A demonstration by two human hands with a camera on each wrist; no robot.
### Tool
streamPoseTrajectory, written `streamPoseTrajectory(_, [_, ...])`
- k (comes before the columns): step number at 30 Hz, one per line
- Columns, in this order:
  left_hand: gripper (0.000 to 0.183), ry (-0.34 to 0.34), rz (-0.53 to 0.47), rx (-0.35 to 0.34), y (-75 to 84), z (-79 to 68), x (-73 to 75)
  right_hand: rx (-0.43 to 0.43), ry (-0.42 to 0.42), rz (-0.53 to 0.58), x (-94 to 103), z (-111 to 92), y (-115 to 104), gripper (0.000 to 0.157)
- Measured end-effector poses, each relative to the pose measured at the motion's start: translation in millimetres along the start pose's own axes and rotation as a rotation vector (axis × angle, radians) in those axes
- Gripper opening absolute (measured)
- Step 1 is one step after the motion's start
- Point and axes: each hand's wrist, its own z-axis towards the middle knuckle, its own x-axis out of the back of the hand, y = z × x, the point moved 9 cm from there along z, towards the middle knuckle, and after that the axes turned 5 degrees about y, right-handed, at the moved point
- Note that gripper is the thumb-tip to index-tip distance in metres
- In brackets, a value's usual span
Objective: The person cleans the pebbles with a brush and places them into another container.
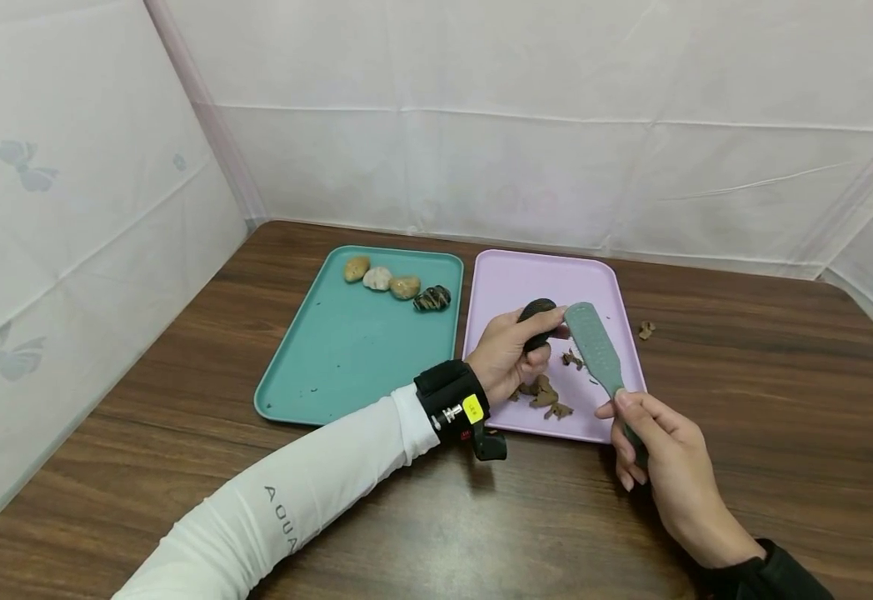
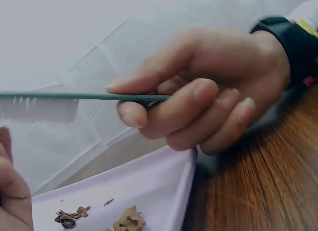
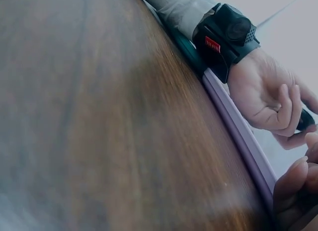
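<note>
Over the purple tray (image 1: 496, 275), my left hand (image 1: 506, 354) grips a dark, rounded stone (image 1: 536, 315) between thumb and fingers. My right hand (image 1: 672, 467) holds a flat green brush (image 1: 594, 346) by its handle, thumb on top. The brush head is close to the left fingertips. In the left wrist view, pale bristles (image 2: 44, 109) hang from the brush's underside, and the right fingers (image 2: 181, 104) curl round the handle. Only part of the left hand (image 2: 12, 196) enters that view. The right wrist view shows the left hand (image 3: 266, 92) with the stone mostly hidden.
Brown crumpled scraps (image 1: 545, 393) lie on the purple tray, with another small scrap (image 1: 646, 330) on the wooden table (image 1: 781, 400) to its right. The teal tray (image 1: 354, 350) at left carries several stones (image 1: 405, 287) along its far side. White sheeting (image 1: 436, 167) rises behind the table.
</note>
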Motion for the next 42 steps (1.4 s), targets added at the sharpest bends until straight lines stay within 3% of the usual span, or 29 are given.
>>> streamPoseTrajectory(4, [0.008,0.001,-0.003,-0.017,1.1,-0.9,1.7,0.022,0.004,0.003,-0.5,-0.7,-2.2,0.035])
streamPoseTrajectory(7, [0.008,-0.019,0.048,-0.004,-1.4,-2.9,0.4,0.031,-0.008,-0.010,-1.6,-1.6,-3.0,0.034])
streamPoseTrajectory(14, [0.041,-0.083,0.209,0.009,-5.6,-6.6,-5.6,0.048,-0.057,-0.061,-6.3,-3.1,-3.9,0.034])
streamPoseTrajectory(22, [0.058,-0.101,0.213,-0.035,-2.2,-6.9,-8.6,0.042,0.013,-0.025,-1.1,-1.2,-4.4,0.036])
streamPoseTrajectory(28, [0.065,-0.058,0.287,-0.061,-0.4,-7.2,-5.5,-0.027,-0.018,-0.102,-2.3,-1.6,1.0,0.035])
streamPoseTrajectory(34, [0.056,0.033,0.352,-0.106,4.3,-7.2,3.4,-0.049,0.044,-0.131,2.9,-1.1,1.2,0.037])
streamPoseTrajectory(38, [0.054,0.021,0.351,-0.105,4.2,-6.9,2.6,-0.037,0.025,-0.107,2.5,-0.1,-0.9,0.036])
streamPoseTrajectory(42, [0.054,0.006,0.303,-0.109,5.0,-6.5,1.9,-0.129,0.008,-0.171,4.4,0.3,5.6,0.039])
